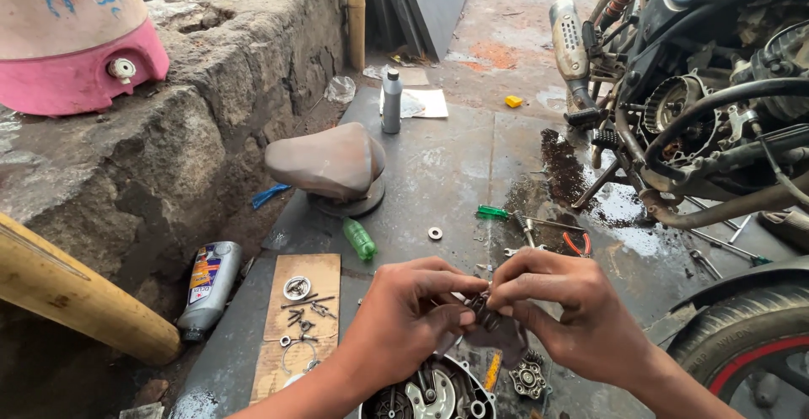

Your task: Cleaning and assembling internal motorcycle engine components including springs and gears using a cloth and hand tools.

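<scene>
Seen from the head, the left hand [413, 314] and the right hand [560, 314] meet near the bottom middle, and both pinch one small dark metal part [480, 305] between their fingertips. Just below them sits a round engine cover [430, 394] with a small gear [529, 379] to its right. A card [324, 272] with bolts lies to the left, an oil bottle [209, 288] further left, a green bottle [360, 239] beyond the hands, and a motorbike [716, 107] stands far right.

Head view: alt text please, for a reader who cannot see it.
Two bare hands, left hand and right hand, pinch a small dark metal part together above an open engine cover. A motorcycle stands at right, with tools scattered on wet ground.
</scene>
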